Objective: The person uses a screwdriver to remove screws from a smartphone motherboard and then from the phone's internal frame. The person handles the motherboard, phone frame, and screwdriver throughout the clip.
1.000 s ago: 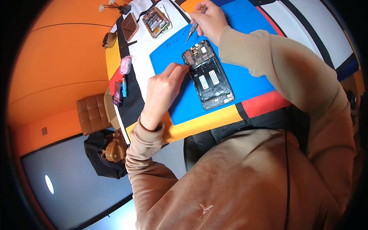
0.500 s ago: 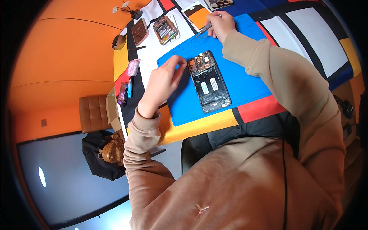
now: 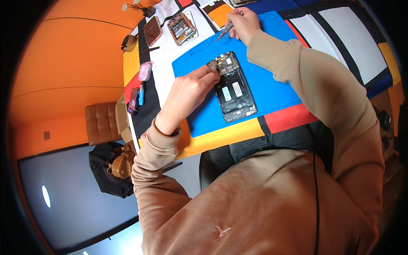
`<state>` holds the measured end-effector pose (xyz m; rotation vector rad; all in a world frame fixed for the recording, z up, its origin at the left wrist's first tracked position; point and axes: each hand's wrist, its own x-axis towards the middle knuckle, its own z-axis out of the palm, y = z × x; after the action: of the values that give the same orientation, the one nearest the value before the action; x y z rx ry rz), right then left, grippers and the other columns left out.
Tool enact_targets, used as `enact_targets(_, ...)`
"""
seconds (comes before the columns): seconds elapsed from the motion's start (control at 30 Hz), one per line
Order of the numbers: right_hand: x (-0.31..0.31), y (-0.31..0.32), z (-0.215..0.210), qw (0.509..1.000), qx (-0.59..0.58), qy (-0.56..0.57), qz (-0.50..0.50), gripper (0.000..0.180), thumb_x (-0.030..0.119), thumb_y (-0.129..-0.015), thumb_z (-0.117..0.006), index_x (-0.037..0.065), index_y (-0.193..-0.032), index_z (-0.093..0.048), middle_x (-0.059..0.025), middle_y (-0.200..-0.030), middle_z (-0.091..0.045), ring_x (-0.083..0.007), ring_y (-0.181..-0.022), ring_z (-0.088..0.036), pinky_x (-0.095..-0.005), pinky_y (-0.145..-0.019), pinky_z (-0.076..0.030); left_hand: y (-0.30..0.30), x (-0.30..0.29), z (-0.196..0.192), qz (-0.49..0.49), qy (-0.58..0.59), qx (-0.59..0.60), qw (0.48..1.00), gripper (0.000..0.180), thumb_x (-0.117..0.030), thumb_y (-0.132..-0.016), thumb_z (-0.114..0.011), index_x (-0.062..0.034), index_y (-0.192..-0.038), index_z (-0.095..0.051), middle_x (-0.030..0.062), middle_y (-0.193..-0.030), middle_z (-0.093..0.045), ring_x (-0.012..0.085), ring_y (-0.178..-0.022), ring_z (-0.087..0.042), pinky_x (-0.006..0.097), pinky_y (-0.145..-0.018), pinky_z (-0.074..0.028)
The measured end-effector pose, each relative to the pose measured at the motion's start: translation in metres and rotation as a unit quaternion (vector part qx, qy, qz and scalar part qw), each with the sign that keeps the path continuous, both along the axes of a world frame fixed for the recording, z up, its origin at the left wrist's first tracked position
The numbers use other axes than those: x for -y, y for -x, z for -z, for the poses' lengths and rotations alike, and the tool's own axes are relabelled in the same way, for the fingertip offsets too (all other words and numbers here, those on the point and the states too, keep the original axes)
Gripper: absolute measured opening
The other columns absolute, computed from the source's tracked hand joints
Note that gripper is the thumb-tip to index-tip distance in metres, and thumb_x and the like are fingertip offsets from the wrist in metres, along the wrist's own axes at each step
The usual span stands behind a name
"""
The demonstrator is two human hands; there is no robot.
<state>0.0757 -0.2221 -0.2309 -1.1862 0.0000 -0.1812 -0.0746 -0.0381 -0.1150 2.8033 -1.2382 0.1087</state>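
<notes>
An opened smartphone (image 3: pixel 236 94) lies back up on the blue mat (image 3: pixel 272 91), its circuit board exposed at the far end and a black battery below. Over the board's left edge is my left hand (image 3: pixel 190 94), fingers bent and pressed together; whatever they pinch is hidden. My right hand (image 3: pixel 245 26), farther back on the mat, grips a slim metal precision screwdriver (image 3: pixel 226 31) with its tip pointing down and left. Near that tip, tiny dark parts (image 3: pixel 199 53), perhaps screws, are scattered along the mat's far left edge.
Beyond the mat lie another opened phone (image 3: pixel 182 29), a reddish-brown phone (image 3: pixel 153 31) and a white-framed panel with an orange face (image 3: pixel 217 13). A pink case (image 3: pixel 145 71), a blue marker (image 3: pixel 141 93) and a small dark box (image 3: pixel 133 101) sit on the left.
My left hand has moved right, from beside the phone onto its board's left edge. My right hand stays over the far mat with the screwdriver, its tip turned slightly more downward.
</notes>
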Motion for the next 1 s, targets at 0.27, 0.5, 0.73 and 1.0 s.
enact_targets(0.27, -0.013, 0.004, -0.005, 0.995, -0.031, -0.094, 0.014, 0.012, 0.004, -0.085, -0.063, 0.003, -0.093, -0.054, -0.0079, -0.066, -0.056, -0.0181, -0.048, -0.055, -0.0328, -0.041, -0.042, 0.004, 0.010, -0.007, 0.041, -0.123, 0.056, 0.990, 0.012, -0.006, -0.086, -0.061, -0.0013, -0.097, -0.062, 0.0084, -0.091, -0.061, 0.0217, -0.080, -0.067, 0.032, -0.061, -0.055)
enact_targets(0.5, -0.002, 0.002, -0.008, 1.000, -0.005, -0.008, 0.006, 0.024, 0.012, -0.085, -0.062, -0.001, -0.103, -0.053, -0.0117, -0.079, -0.066, -0.0140, -0.048, -0.055, -0.0274, -0.039, -0.038, -0.010, 0.014, -0.009, 0.021, -0.081, -0.020, 0.996, 0.015, -0.010, -0.086, -0.066, -0.0049, -0.096, -0.057, 0.0088, -0.092, -0.062, 0.0307, -0.078, -0.064, 0.038, -0.065, -0.052)
enact_targets(0.73, 0.000, 0.019, -0.033, 0.997, -0.055, -0.026, 0.038, 0.015, 0.012, -0.087, -0.061, -0.001, -0.094, -0.056, -0.0107, -0.077, -0.064, -0.0132, -0.048, -0.055, -0.0269, -0.040, -0.038, -0.075, 0.007, -0.004, -0.032, 0.034, 0.024, 0.999, 0.013, -0.014, -0.087, -0.066, -0.0044, -0.094, -0.059, 0.0130, -0.090, -0.066, 0.0339, -0.081, -0.065, 0.041, -0.068, -0.051)
enact_targets(1.0, 0.005, 0.025, -0.045, 0.995, -0.089, -0.043, 0.021, 0.012, 0.009, -0.087, -0.060, 0.000, -0.093, -0.055, -0.0109, -0.078, -0.063, -0.0141, -0.047, -0.054, -0.0266, -0.039, -0.037, -0.111, 0.007, 0.024, -0.014, 0.127, -0.002, 0.992, 0.012, -0.017, -0.093, -0.063, -0.0058, -0.097, -0.064, 0.0119, -0.091, -0.067, 0.0317, -0.082, -0.066, 0.040, -0.071, -0.053)
